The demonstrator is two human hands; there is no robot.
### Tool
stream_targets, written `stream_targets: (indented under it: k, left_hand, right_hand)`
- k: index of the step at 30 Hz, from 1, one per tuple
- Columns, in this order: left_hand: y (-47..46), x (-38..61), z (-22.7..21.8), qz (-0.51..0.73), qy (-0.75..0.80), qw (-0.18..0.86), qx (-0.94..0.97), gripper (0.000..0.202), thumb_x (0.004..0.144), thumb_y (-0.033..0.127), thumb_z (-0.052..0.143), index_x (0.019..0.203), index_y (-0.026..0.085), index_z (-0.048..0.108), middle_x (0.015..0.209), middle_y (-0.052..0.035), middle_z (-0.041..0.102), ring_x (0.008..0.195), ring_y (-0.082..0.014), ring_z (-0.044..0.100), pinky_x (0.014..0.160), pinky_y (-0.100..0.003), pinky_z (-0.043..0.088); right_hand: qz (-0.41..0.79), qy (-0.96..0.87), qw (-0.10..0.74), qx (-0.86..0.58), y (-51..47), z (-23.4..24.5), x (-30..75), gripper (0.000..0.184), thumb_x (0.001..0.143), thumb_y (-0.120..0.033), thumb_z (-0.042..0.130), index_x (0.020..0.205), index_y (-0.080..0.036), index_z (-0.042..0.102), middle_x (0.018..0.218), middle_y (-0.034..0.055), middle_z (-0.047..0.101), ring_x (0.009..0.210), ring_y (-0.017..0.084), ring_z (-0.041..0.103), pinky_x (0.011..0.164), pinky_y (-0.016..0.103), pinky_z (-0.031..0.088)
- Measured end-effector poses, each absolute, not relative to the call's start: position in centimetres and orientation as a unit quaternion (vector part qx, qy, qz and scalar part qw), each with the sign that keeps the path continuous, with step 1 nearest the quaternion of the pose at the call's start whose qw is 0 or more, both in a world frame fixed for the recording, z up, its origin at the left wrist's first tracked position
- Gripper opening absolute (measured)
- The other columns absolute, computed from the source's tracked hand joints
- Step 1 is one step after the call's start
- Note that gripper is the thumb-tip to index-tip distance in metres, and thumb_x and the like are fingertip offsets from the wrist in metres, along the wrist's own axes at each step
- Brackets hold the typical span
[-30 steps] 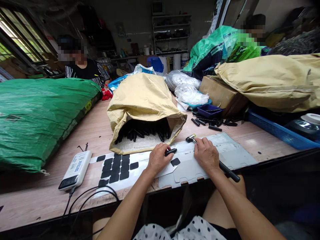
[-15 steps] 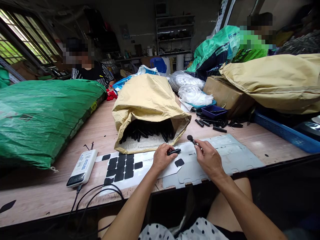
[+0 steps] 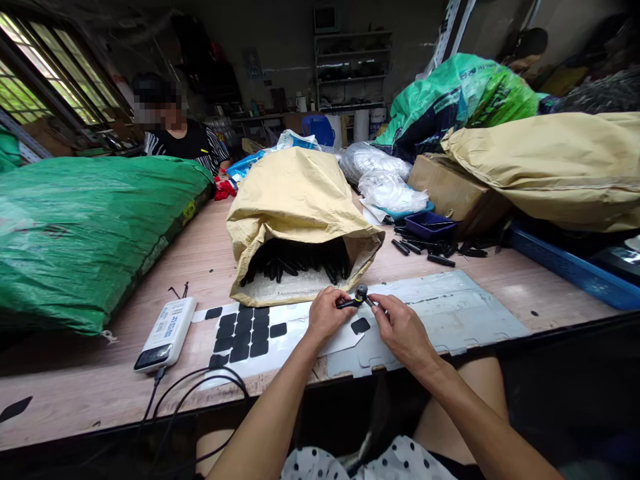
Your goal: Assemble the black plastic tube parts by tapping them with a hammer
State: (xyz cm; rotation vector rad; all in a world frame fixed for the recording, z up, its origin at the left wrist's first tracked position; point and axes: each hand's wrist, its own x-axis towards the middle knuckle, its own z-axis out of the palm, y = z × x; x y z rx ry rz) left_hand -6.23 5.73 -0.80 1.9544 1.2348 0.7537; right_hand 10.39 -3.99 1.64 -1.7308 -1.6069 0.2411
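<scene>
My left hand (image 3: 330,311) is closed on a slim black handle (image 3: 346,304), held low over the white sheet. A dark round-headed tool (image 3: 361,291), shaped like a small ratchet wrench, is pinched by its shank in my right hand (image 3: 400,325). Its head meets the right end of the handle, where a bit of yellow shows; whether they are joined I cannot tell. Just below lies one black rounded-square sticker (image 3: 360,325). Several more black stickers (image 3: 243,333) sit in rows on the sheet (image 3: 287,350) to the left.
An open tan sack (image 3: 295,193) of black handles lies ahead. A white power bank (image 3: 167,333) with a cable and a green sack (image 3: 95,240) are left. To the right are loose black handles (image 3: 440,260), a purple tray (image 3: 430,227) and a blue basket (image 3: 565,267). A person (image 3: 183,143) sits opposite.
My right hand has moved left, bringing the round head of its tool from apart to the end of the black handle. My left hand has barely moved.
</scene>
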Motion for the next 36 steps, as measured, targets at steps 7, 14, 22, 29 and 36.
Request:
stream_targets:
  k: [7,14,22,29,36]
  left_hand:
    - [5.4,-6.3,-0.4,0.296,0.469,0.330,0.764,0.015,0.073,0.019,0.081,0.085,0.021,0.072,0.083,0.0022,0.060,0.084,-0.0163,0.056,0.076,-0.027,0.041]
    - [5.1,-6.3,-0.1,0.292,0.475,0.317,0.767,0.016,0.074,0.021,0.080,0.088,0.023,0.072,0.086,0.0023,0.062,0.087,-0.0172,0.056,0.078,-0.029,0.041]
    - [4.9,-6.4,0.2,0.273,0.476,0.305,0.778,0.017,0.072,0.018,0.077,0.087,0.022,0.070,0.088,0.0014,0.062,0.089,-0.0185,0.056,0.079,-0.030,0.041]
    - [4.9,-6.5,0.2,0.274,0.473,0.307,0.779,0.016,0.073,0.018,0.075,0.087,0.023,0.069,0.088,0.0013,0.062,0.090,-0.0190,0.056,0.079,-0.030,0.041]
    - [4.7,-6.7,0.6,0.267,0.470,0.306,0.784,0.012,0.078,0.020,0.072,0.089,0.023,0.068,0.089,0.0004,0.062,0.091,-0.0200,0.057,0.080,-0.031,0.040]
  right_hand:
    - [0.108,-0.641,0.392,-0.651,-4.0,2.4,8.8,0.032,0.099,-0.026,0.045,0.122,-0.021,0.067,0.110,0.0079,0.072,0.100,0.020,0.067,0.091,0.034,0.051]
    - [0.115,-0.619,0.388,-0.673,-3.8,1.8,10.0,0.032,0.097,-0.027,0.050,0.122,-0.022,0.069,0.111,0.0056,0.072,0.094,0.018,0.067,0.085,0.031,0.050]
    - [-0.052,-0.559,0.251,-0.789,-2.1,0.5,15.9,0.029,0.095,-0.024,0.055,0.118,-0.023,0.072,0.105,0.0059,0.071,0.092,0.020,0.063,0.076,0.032,0.043]
    - [-0.163,-0.582,0.196,-0.773,-1.5,-1.4,16.3,0.028,0.096,-0.023,0.056,0.119,-0.020,0.071,0.098,0.0070,0.067,0.089,0.020,0.057,0.074,0.032,0.037]
    - [-0.197,-0.584,0.182,-0.766,-1.7,-1.6,16.0,0.026,0.097,-0.023,0.055,0.119,-0.020,0.069,0.097,0.0065,0.065,0.086,0.020,0.053,0.070,0.033,0.034]
